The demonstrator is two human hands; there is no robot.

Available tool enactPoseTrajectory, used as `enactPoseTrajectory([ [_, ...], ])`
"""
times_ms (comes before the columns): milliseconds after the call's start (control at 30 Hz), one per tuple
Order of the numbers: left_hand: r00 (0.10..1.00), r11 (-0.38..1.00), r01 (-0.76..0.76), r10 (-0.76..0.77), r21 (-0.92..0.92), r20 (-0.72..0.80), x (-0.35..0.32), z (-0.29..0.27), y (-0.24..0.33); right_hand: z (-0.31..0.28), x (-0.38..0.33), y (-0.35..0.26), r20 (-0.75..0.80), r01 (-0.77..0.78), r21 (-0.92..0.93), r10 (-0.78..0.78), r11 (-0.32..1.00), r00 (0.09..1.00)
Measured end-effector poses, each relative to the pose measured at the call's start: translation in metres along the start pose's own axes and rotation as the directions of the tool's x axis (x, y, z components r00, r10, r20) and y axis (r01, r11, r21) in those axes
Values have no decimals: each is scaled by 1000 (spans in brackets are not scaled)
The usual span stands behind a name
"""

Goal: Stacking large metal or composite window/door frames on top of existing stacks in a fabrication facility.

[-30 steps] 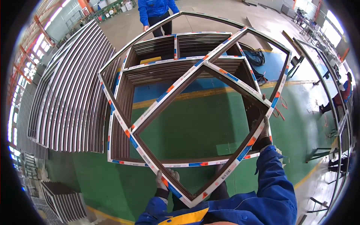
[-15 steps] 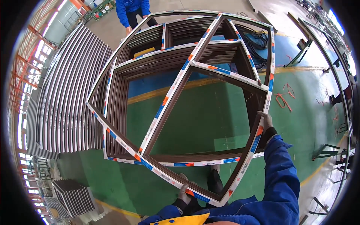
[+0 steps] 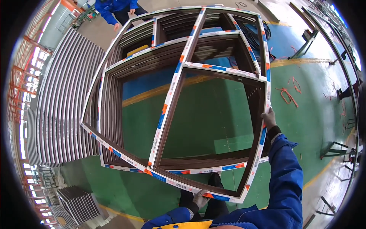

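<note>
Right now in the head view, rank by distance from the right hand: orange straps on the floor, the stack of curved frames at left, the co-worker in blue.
From the right hand:
1. Orange straps, just above on the floor.
2. Co-worker in blue, top left.
3. Stack of curved frames, far left.

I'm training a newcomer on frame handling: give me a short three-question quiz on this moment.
1. True or false: both hands grip the window frame.
2. Which hand holds the frame's near bottom edge? A) left hand B) right hand
3. What lies under the held frame?

Key: 1 true. 2 A; the right hand is on the right side rail. 3 A stack of similar frames on the green floor.
</note>
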State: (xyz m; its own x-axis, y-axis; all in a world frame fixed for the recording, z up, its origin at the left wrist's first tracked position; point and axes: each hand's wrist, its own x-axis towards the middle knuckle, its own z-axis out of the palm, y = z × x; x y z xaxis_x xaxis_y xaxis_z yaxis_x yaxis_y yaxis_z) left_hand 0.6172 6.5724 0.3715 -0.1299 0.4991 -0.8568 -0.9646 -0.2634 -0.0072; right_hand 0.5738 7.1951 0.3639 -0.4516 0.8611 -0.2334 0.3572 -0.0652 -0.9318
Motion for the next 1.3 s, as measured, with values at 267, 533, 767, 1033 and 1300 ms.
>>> enactPoseTrajectory([
  [267, 972, 996, 88, -90, -18, -215, 76, -10, -11, 86, -185, 4, 241, 494, -650, -460, 577, 854],
  [533, 975, 976, 214, -211, 38, -69, 88, -5, 2, 206, -356, 2, 627, 414, -372, -104, 831, 772],
  [767, 844, -556, -379, 120, 740, 523, -66, -37, 274, 358, -425, -32, 650, 289, -369, 24, 883, 759],
  [1033, 668, -868, 360, 496, 343, 555, -148, -175, 709, 560, -472, -63, 412, -50, -517, 300, 854, 860],
  [1300, 556, -930, 182, 366, 320, 746, -129, -233, 951, 584, -477, -13, -2, -85, -774, 133, 627, 991],
])
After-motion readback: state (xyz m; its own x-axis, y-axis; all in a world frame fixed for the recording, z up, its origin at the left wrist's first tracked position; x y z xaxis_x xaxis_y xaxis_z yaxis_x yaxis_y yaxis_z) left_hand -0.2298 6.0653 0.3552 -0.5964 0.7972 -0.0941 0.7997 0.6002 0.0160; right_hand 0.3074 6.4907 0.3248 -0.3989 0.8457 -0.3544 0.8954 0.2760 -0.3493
